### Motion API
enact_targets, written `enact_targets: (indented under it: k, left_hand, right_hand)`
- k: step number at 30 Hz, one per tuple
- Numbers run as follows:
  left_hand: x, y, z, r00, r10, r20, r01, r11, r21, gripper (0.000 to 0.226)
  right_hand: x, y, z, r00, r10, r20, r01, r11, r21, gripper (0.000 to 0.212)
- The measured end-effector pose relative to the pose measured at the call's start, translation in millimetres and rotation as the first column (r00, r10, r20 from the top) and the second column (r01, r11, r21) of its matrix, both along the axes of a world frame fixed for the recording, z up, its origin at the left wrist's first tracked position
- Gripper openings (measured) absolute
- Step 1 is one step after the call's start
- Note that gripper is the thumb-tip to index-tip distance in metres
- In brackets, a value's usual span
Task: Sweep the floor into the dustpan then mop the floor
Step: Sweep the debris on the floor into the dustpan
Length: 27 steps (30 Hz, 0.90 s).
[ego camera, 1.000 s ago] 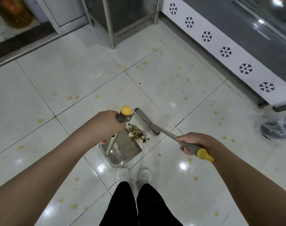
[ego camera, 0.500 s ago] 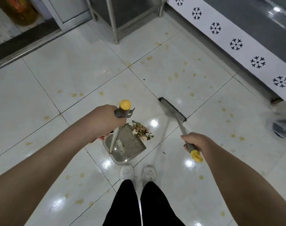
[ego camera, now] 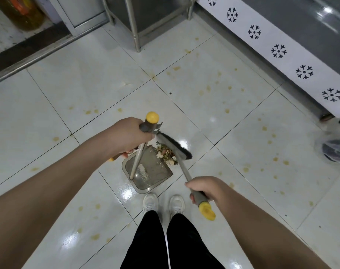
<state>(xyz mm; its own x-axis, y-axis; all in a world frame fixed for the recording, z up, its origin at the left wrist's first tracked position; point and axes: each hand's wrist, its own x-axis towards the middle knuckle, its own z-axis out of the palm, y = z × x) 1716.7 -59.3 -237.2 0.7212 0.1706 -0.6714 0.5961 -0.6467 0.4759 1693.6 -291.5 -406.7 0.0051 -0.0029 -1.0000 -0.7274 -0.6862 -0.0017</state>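
Note:
A grey metal dustpan (ego camera: 151, 172) sits on the white tiled floor just ahead of my white shoes. My left hand (ego camera: 126, 135) grips the yellow-capped top of the dustpan's upright handle (ego camera: 148, 123). My right hand (ego camera: 206, 188) grips the grey broom handle (ego camera: 201, 200) near its yellow end. The broom head (ego camera: 175, 145), with dark bristles, lies against a small pile of mixed debris (ego camera: 166, 153) at the dustpan's open lip. The floor (ego camera: 242, 133) is dotted with yellowish stains.
A white panel with black snowflake marks (ego camera: 277, 51) runs along the right wall. Metal table legs (ego camera: 133, 26) stand at the top centre. A clear plastic bag with something dark (ego camera: 336, 150) lies at the right edge. A metal door threshold (ego camera: 39, 57) crosses the upper left.
The broom head swept back from the open tile on the right to the dustpan's lip, pushing against the debris. My right hand pulled nearer to me. The dustpan stayed put.

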Motion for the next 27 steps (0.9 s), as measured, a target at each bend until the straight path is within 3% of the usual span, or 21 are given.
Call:
enact_targets:
  k: [6, 13, 20, 25, 27]
  left_hand:
    - [-13, 3, -3, 1.000, 0.002, 0.003, -0.002, 1.000, 0.009, 0.013]
    - [-17, 9, 0, 1.000, 0.010, -0.005, -0.010, 1.000, 0.004, 0.011]
    - [-22, 9, 1, 1.000, -0.008, -0.018, 0.008, 1.000, 0.014, 0.020]
    - [-18, 12, 1, 1.000, 0.007, -0.011, -0.007, 1.000, 0.012, 0.021]
    - [-17, 12, -2, 1.000, 0.013, -0.005, -0.013, 1.000, 0.003, 0.022]
  right_hand:
    - [-13, 23, 25, 0.986, -0.025, -0.162, 0.041, 0.994, 0.097, 0.031]
    - [36, -20, 61, 0.951, -0.174, -0.257, 0.220, 0.962, 0.161, 0.034]
    - [94, -31, 77, 0.985, -0.106, -0.140, 0.110, 0.994, 0.026, 0.035]
    - [85, -22, 48, 0.957, -0.254, 0.139, 0.252, 0.967, 0.035, 0.019]
    - [71, -20, 33, 0.949, -0.212, 0.232, 0.208, 0.977, 0.041, 0.013]
